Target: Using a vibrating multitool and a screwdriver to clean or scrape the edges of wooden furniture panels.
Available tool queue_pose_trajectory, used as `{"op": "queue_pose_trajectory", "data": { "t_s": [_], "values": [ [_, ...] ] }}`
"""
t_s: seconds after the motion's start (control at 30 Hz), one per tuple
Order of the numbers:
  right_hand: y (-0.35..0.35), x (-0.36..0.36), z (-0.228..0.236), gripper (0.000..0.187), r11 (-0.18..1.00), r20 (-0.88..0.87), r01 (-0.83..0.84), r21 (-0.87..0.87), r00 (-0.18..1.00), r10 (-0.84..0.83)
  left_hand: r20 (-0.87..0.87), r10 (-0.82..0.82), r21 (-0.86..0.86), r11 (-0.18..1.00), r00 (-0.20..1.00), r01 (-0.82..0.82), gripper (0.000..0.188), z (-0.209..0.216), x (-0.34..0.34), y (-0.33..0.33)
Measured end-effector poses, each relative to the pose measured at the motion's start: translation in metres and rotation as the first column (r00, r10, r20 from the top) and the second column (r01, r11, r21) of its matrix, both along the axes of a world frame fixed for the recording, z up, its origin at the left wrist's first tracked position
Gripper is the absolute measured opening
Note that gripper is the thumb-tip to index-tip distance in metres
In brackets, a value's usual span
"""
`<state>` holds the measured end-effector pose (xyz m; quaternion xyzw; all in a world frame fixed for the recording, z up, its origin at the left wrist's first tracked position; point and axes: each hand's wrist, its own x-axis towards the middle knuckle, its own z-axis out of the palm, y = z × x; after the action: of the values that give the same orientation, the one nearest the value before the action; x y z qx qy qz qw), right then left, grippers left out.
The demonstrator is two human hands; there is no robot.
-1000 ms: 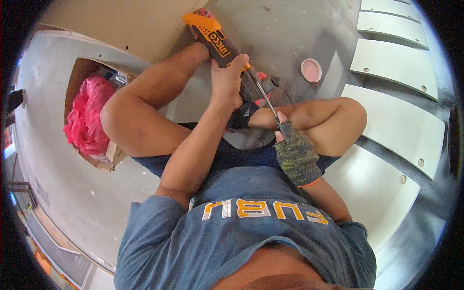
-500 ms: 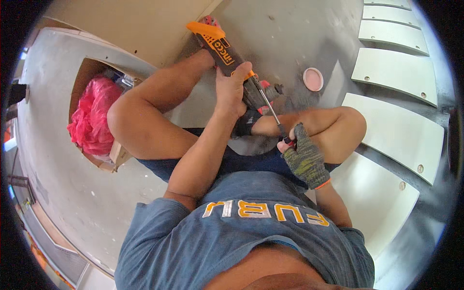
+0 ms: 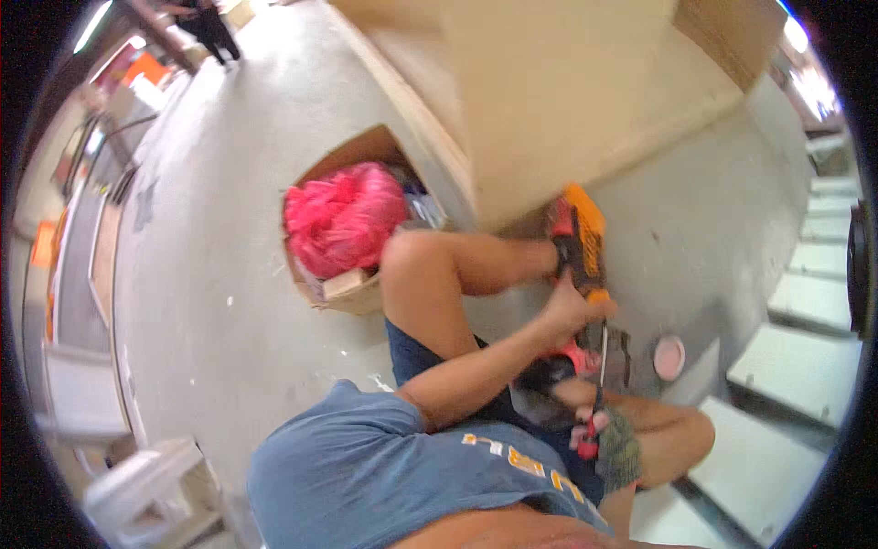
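My bare left hand (image 3: 569,309) is wrapped round the lower end of an orange-and-black tool (image 3: 585,240), whose exact kind I cannot make out. In my right hand (image 3: 618,448), in a dark knitted glove with bare fingertips, is the red handle of a long screwdriver (image 3: 587,443). Its thin metal shaft runs up to the tool beside my left thumb; whether the tip touches is blurred. Both hands are between my bent legs, above the floor. Near my foot lies a red-and-black object (image 3: 578,355), partly hidden by my arm.
A large beige board structure (image 3: 585,101) stands ahead. Left of my knee, a cardboard box (image 3: 352,300) holds a pink plastic bag (image 3: 346,215). A round pink-topped container (image 3: 669,357) and rows of white panels (image 3: 791,373) lie right. A white stool (image 3: 151,499) and a distant person (image 3: 208,27) are left.
The view has swung left, shifting the scene rightward and bringing the stool and distant person in. Both hands keep their holds on the tool and screwdriver.
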<state>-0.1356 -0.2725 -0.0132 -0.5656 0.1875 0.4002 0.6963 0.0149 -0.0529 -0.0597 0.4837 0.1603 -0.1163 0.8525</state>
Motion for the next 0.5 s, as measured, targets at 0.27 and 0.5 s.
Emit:
{"op": "queue_pose_trajectory", "data": {
  "t_s": [0.27,0.5],
  "values": [
    [0.047,-0.005,0.015,0.035,0.345,0.424,0.248,-0.905,0.577,0.698,-0.005,0.040,-0.073,0.997,0.999,-0.041,0.077,0.014,0.006,0.015],
    [0.006,-0.002,0.000,0.027,0.635,0.580,0.067,-0.769,0.489,0.651,0.065,0.129,0.086,0.987,0.989,-0.135,0.050,0.014,0.004,0.010]
  ]
}}
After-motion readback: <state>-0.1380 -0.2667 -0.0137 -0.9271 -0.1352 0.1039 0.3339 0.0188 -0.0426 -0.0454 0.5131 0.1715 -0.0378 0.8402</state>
